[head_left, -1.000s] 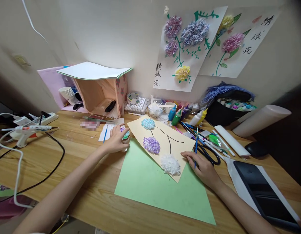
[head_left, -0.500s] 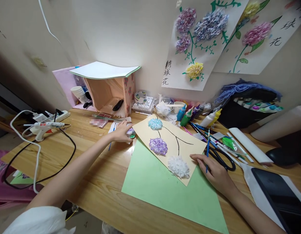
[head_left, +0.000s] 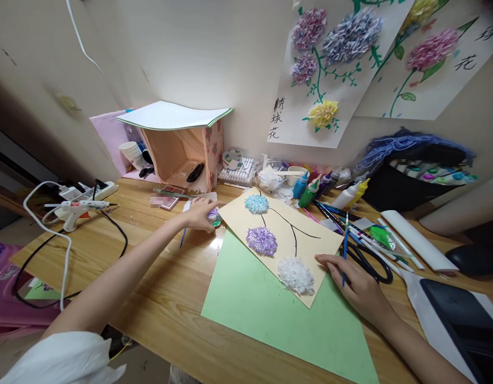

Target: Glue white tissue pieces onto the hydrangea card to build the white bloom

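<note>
My left hand [head_left: 201, 213] reaches across the wooden desk and closes over a small round paint pot [head_left: 215, 217] with purple and green on it, just left of the cream sheet. That cream paper [head_left: 284, 242] carries three fluffy paper flowers, light blue [head_left: 256, 204], purple [head_left: 261, 241] and white [head_left: 296, 275], joined by black stems. It lies on a green sheet [head_left: 270, 309]. My right hand [head_left: 356, 288] rests at the cream sheet's right corner and holds a thin blue paintbrush [head_left: 345, 246] upright between the fingers.
Black scissors [head_left: 370, 261], pens and brushes lie right of the paper. Paint bottles [head_left: 310, 193] stand behind it. A glue gun [head_left: 76, 210] and cables sit at the left, a pink open box [head_left: 178, 154] at the back, a dark tablet [head_left: 462, 314] at the right.
The view has shifted left and down slightly. My left hand has slid a little farther over the paint pot. My right hand keeps the brush at the paper's corner.
</note>
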A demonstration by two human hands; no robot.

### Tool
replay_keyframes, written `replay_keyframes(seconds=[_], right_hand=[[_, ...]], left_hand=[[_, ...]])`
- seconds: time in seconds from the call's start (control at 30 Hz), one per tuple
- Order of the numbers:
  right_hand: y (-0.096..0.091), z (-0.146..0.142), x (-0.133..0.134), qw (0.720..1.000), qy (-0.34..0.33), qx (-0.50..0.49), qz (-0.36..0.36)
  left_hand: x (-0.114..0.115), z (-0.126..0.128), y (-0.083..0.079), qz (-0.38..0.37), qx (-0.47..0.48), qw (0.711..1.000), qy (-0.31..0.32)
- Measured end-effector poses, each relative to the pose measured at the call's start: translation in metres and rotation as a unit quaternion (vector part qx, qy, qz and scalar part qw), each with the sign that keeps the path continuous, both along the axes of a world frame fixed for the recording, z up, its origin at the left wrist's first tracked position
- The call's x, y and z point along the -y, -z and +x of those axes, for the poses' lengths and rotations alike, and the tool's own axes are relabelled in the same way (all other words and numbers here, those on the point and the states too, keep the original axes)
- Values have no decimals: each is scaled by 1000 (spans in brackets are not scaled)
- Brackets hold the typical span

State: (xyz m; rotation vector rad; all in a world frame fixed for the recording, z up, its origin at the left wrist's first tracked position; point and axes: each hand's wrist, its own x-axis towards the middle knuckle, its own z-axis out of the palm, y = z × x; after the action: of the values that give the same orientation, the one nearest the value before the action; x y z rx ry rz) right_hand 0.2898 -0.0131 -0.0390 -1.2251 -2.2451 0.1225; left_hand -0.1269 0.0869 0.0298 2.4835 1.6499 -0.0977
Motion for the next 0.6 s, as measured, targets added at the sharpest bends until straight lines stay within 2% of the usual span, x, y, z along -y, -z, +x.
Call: replay_keyframes(seconds=[0.1, 0.23, 0.3, 0.37, 0.47, 0.53, 0.6], right_hand=[[1, 1, 0, 1000, 1, 1, -3], [-3, 5, 1, 999, -27, 6, -17], [-6, 9, 2, 998, -58, 10, -29], [-9, 13, 3, 996, -75, 13, -40], [-12, 16, 4, 997, -29, 8, -65], [-14, 17, 6, 996, 20, -3, -82], [-16, 15, 9, 995, 40, -14, -89]], left_hand=[[1, -10, -16, 31, -41, 999, -15], [10, -33, -54, 84, -88, 992, -45], [20, -41, -70, 96, -65, 992, -52], [34, -44, -78, 98, -21, 993, -59], [55, -38, -72, 71, 59, 995, -43], [66, -31, -61, 31, 121, 992, -30], [72, -23, -49, -23, 164, 986, -26]])
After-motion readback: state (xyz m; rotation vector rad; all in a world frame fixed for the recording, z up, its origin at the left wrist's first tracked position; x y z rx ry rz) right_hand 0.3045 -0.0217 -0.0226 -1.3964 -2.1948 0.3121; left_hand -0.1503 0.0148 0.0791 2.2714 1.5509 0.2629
